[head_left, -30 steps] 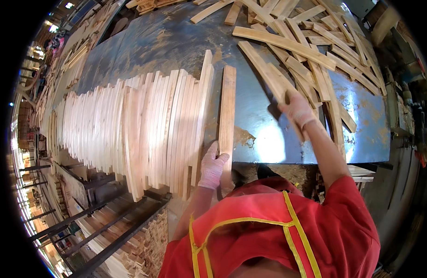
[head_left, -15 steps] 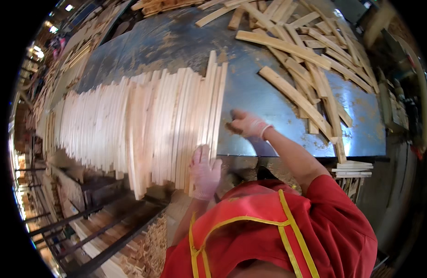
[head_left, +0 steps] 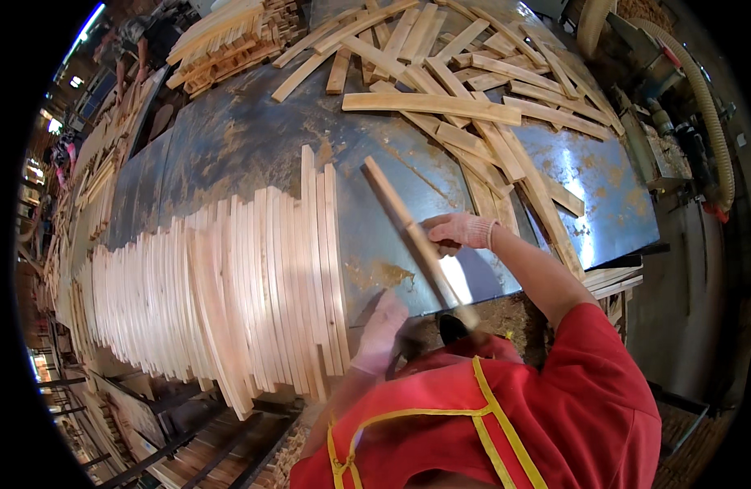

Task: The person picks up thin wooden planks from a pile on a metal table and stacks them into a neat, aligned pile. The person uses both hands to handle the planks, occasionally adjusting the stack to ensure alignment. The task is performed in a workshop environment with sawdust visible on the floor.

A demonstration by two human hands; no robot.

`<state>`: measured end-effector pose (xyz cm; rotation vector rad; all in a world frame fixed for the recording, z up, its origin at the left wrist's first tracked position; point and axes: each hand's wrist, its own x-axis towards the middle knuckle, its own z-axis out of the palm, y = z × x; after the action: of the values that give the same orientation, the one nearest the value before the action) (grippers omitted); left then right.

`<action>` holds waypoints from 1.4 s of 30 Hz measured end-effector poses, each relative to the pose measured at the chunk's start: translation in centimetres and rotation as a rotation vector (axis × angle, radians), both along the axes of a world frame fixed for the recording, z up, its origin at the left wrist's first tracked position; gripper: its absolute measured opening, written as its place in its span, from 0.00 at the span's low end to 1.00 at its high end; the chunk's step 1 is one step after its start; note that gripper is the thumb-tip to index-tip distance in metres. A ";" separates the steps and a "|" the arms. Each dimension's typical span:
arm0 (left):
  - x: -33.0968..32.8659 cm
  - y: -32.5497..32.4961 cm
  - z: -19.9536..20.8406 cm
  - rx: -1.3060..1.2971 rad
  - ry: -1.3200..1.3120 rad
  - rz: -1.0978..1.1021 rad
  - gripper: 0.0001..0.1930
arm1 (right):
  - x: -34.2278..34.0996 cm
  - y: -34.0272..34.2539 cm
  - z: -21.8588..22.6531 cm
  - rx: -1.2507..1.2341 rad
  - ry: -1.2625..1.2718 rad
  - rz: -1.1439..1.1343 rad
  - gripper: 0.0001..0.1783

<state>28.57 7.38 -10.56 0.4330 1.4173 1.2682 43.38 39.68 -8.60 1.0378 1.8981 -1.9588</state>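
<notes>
In my gloved right hand is a wooden strip, gripped near its middle and held aslant over the metal table; its near end is blurred. My gloved left hand is beside the near right end of a long row of pale wooden strips, its fingers stretched out and somewhat smeared, with nothing visible in them. The strips in the row stand side by side, their ends uneven. Right of the held strip, a loose heap of wooden boards lies crisscrossed.
The blue-grey metal table bears patches of sawdust. A stack of boards stands at the far left. Dark metal rails run below the row at the lower left. A ribbed hose hangs at the right beside machinery.
My right hand, seen empty before, now grips a wooden strip. My left hand has come off the row's strips toward the right. The whole view has shifted.
</notes>
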 end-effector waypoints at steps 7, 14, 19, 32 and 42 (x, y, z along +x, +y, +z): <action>0.7 3.4 0.2 -0.315 -0.390 0.236 0.20 | -5.0 16.5 8.4 1.476 -0.324 -0.033 0.32; 0.6 2.2 0.4 -0.191 -0.361 0.218 0.18 | -0.2 17.4 6.5 1.070 -0.310 0.170 0.24; -0.4 0.7 1.4 -0.154 -0.233 0.264 0.18 | 0.9 -3.5 2.7 0.354 -0.132 0.215 0.42; -0.9 -1.8 8.1 -0.080 1.103 0.012 0.36 | -9.0 -11.5 0.5 0.404 0.190 0.458 0.23; 2.3 2.4 8.0 -0.066 0.974 -0.295 0.34 | 7.8 12.8 5.1 1.046 -0.766 -0.232 0.30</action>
<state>30.88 9.80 -2.51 1.2761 2.0737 0.7621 51.15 52.44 -3.46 1.9223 2.2735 -0.2993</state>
